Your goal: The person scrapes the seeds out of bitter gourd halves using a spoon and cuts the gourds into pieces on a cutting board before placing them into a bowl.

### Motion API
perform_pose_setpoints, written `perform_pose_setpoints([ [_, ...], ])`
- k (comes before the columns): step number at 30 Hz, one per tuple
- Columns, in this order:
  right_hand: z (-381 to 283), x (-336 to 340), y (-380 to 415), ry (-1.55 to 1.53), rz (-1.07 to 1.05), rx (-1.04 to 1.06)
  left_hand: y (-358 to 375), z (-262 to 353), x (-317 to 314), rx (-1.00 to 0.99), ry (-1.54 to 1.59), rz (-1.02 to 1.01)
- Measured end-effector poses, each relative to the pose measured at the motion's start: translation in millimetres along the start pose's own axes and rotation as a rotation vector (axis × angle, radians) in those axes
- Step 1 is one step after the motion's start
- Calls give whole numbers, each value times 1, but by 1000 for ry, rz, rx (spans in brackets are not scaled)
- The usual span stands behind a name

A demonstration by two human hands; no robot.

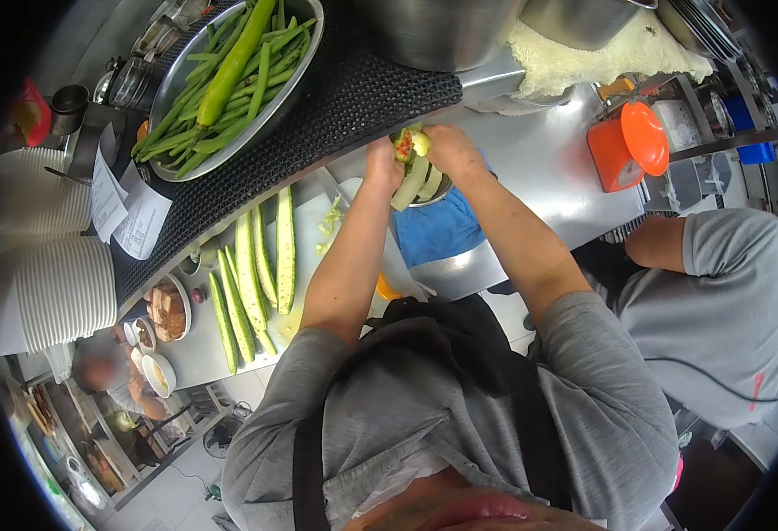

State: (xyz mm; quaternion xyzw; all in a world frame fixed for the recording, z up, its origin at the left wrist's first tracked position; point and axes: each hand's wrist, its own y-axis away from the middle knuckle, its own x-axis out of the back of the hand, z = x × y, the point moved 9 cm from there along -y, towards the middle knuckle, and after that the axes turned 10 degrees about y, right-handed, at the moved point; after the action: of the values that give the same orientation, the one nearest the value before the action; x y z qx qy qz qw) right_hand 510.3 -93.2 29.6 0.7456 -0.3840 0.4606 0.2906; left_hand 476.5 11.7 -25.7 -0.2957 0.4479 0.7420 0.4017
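Note:
My left hand (384,165) and my right hand (454,152) are close together, fingers curled around a clump of vegetable pieces (409,144) in green, pale yellow and red. Their exact kind is hard to make out. Just below, pale green strips (415,181) hang over and in a round metal bowl (440,192), which my right hand partly hides. The bowl stands by a folded blue cloth (439,232). To the left of my left forearm, several long cut zucchini pieces (247,265) lie side by side on a white cutting board (296,326), near small green scraps (330,223).
An oval metal bowl of green beans and long peppers (234,75) rests on the black-matted shelf (354,106). Stacked white plates (61,288) and paper slips (132,208) sit left. An orange scale (619,155) stands right. A co-worker in grey (716,310) is close on my right.

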Motion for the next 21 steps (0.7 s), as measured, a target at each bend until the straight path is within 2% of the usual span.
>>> perform_pose_setpoints([
  [1, 3, -1, -1, -33, 14, -42, -2, 0, 3, -4, -6, 2],
  [3, -2, -8, 0, -34, -8, -55, -3, 7, 22, -99, -382, 190],
  [4, -4, -11, 0, -25, -26, -72, -6, 5, 22, -102, -382, 192],
  [6, -5, -10, -1, -36, -29, -71, -11, 10, 26, -254, -347, 259],
  [10, -4, -14, -2, -54, -71, -31, -25, 4, 36, -214, -190, 198],
  [12, -9, -19, 2, -51, -62, -7, -28, -6, 38, -121, -75, 182],
  [16, -8, -20, 10, -55, -43, 46, -18, -3, 26, -135, -57, 93],
  [18, -4, -24, 10, -66, -13, 84, -17, -14, 16, 45, -47, -22],
  [21, 1, -20, 11, -99, 47, 118, -26, -15, 16, 36, -81, -13],
])
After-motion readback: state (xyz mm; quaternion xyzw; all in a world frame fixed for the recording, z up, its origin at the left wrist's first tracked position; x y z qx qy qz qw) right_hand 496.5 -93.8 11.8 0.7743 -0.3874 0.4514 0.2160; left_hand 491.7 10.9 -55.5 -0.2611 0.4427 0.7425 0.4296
